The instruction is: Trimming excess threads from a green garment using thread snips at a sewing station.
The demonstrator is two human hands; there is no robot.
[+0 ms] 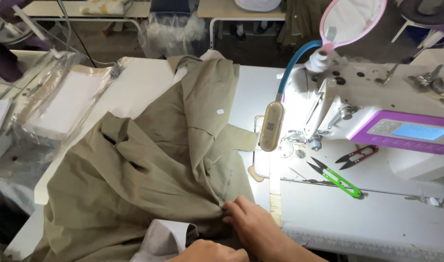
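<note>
Landmark: white sewing machine (377, 97), sits at right of the white counter (338, 208).

Olive-khaki garment (149, 165) lies bunched in folds on the counter, left of the machine, reaching from the near edge up to the far edge. One flap of it points toward the machine's needle area. Small white tag on the cloth, upper part.

Right hand (253, 225): near edge of counter, down-left of the machine. Fingers pinched on the garment's folded edge, fingertips (228, 207) bunching the cloth. Closed on fabric, not spread.

Left hand (210, 251): bottom of the frame, just left of and below the right hand, mostly cut off. Rests on or over the garment; grip cannot tell. White lining piece (161, 240) pokes out of the cloth just left of it.

Around the machine:
- beige lamp head (271, 126) on blue gooseneck (292, 65), hanging at the machine's left, lit, bright patch on counter below
- green-handled thread snips (339, 180) on the machine bed, in front of the machine
- red-handled snips (357, 155) just behind the green ones, apart from them
- purple control panel (406, 132) with screen on the machine's front
- pink-rimmed round mirror (350, 19) above the machine

Far left of the machine: clear plastic bags with white stuff (57, 102) on the counter's left end.
</note>
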